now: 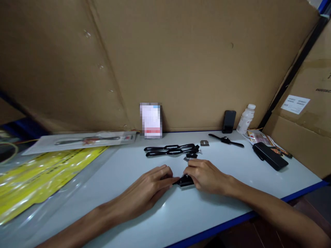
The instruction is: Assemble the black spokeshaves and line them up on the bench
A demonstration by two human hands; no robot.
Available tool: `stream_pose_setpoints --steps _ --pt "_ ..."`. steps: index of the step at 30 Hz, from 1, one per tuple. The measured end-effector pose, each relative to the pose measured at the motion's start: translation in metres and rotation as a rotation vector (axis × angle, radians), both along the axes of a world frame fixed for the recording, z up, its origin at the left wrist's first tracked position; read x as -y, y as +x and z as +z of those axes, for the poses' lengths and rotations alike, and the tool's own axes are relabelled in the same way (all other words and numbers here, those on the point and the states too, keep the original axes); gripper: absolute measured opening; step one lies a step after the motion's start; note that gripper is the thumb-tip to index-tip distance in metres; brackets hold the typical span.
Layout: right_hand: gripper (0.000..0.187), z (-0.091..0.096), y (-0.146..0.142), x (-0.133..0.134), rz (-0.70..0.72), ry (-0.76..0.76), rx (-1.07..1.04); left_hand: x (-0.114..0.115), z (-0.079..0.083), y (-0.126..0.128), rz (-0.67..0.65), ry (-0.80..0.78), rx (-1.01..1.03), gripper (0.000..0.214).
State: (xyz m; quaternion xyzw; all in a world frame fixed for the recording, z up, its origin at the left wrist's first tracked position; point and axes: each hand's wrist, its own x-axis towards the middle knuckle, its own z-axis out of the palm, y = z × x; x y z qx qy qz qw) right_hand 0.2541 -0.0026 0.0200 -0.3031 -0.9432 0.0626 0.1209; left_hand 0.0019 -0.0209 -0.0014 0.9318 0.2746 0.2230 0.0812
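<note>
Blk tool (pixel 185 181), glossy w/ slim handle, silvery bit on top & pale near edge, is on or just above worktop (pixel 238 162), btwn both hands. L hand (pixel 155 184): grip narrow, holding handle; R hand (pixel 205 175): grip round body, hiding that end.

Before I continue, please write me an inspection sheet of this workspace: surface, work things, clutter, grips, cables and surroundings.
Surface: pale, shiny table.
Work things: black tool, held; two more black tools and a metal plate beyond.
Clutter: yellow sheets and a packaged tool at left; bottle, dark phone and black case at right.
Grips: left hand on the held tool's left side; right hand on its right.
Cables: a thin white cord, seemingly, near the bottle.
Surroundings: cardboard wall behind, cardboard box at right.
</note>
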Motion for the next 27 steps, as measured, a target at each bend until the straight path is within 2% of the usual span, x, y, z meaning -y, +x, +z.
stream_pose_setpoints --steps 4,8,12,15,20,23,27 --pt "0.029 -0.001 0.002 -0.004 0.043 0.052 0.051 0.001 0.001 0.001 -0.001 0.013 0.009 0.039" --pt "0.029 -0.005 0.006 -0.008 0.099 0.031 -0.005 0.002 0.001 0.002 -0.005 0.007 -0.003 0.039" --pt "0.032 -0.009 0.004 -0.005 0.035 -0.032 -0.102 0.0 -0.001 0.002 -0.003 0.016 -0.002 0.04" --pt "0.034 -0.01 -0.003 -0.002 -0.027 -0.139 -0.175 -0.001 -0.004 0.001 -0.01 0.026 0.013 0.041" --pt "0.024 -0.008 -0.007 -0.008 -0.21 -0.474 -0.326 -0.002 -0.007 0.0 -0.013 0.016 0.019 0.04" --pt "0.01 -0.003 0.001 -0.015 -0.2 -0.643 -0.403 -0.001 -0.007 -0.001 -0.001 0.016 0.023 0.038" --pt "0.012 0.001 0.011 -0.021 -0.154 -0.685 -0.452 0.001 -0.004 -0.001 0.007 0.001 0.005 0.037"
